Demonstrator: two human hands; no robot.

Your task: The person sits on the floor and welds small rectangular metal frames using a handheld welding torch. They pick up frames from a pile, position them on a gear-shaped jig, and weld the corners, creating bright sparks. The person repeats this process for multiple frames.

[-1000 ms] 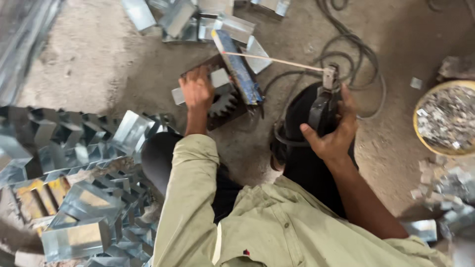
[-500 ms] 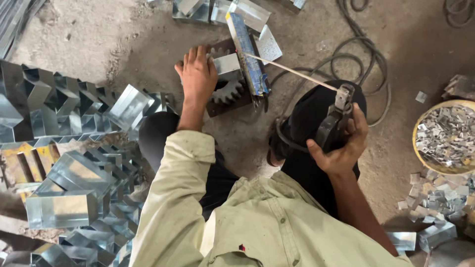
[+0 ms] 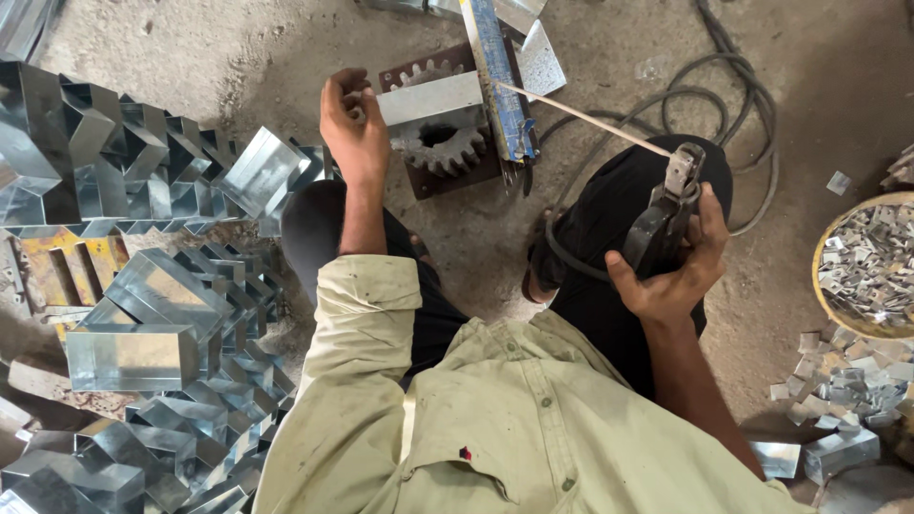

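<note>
Head view: the person sits on the bare concrete floor [image 3: 171, 57], and since a moment ago the left hand [image 3: 352, 128] has slid along to the near end of the galvanised metal strip [image 3: 428, 97], its fingers now closed on that end, pinning it over the toothed gear [image 3: 440, 143] on the rusty base plate [image 3: 447, 176]. The right hand [image 3: 671, 271] stays wrapped tight round the welding electrode holder [image 3: 662, 224], whose thin rod [image 3: 581, 116] has come nearer the blue-edged bar [image 3: 497, 76] beside the strip, the tip just short of it. The piece looks set and steadied for a weld there. Folded sheet-metal channels [image 3: 143, 314] pile up at the floor's left edge; a basket of small metal offcuts [image 3: 871, 266] sits at its right edge.
</note>
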